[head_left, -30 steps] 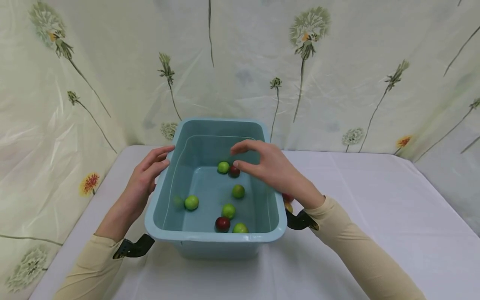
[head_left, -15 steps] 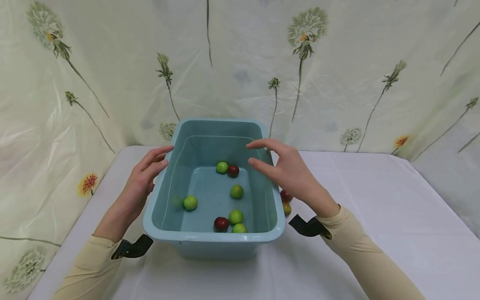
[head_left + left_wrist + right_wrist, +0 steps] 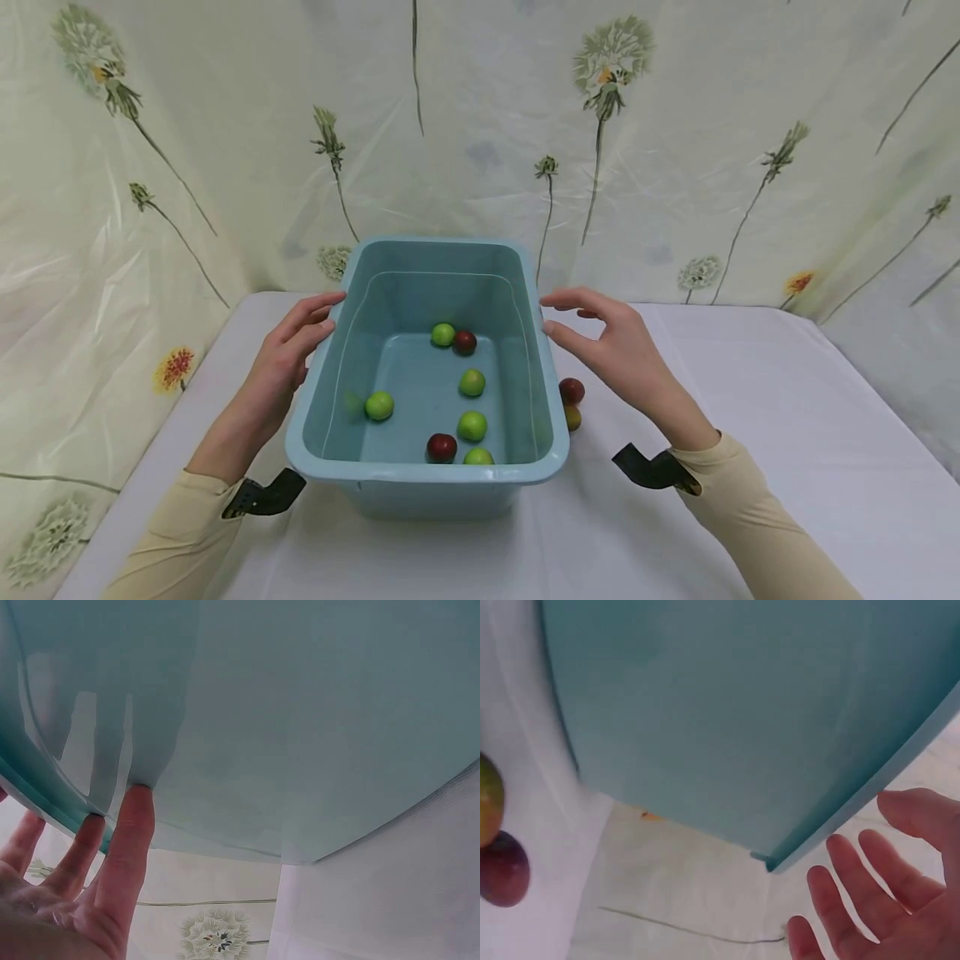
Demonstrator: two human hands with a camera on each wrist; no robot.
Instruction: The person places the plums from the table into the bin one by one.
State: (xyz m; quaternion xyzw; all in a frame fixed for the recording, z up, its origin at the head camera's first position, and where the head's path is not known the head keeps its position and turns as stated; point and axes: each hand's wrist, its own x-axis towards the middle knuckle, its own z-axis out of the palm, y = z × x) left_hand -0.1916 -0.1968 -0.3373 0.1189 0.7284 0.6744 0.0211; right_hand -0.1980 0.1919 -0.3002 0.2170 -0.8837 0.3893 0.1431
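Hands at both sides of the tub (image 3: pixel 424 477)
We press the flat left hand (image 3: pixel 281 362) and bring the spread right hand (image 3: pixel 622 354) squarely onto its wall

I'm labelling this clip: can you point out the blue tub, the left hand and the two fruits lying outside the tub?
blue tub (image 3: pixel 427 477), head view, near rim.
left hand (image 3: pixel 281 367), head view, back of hand.
two fruits outside the tub (image 3: pixel 572 390), head view, the red one's top.

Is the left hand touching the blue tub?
Touching. The left wrist view shows the left hand with fingertips pressed against the blue tub wall under its rim.
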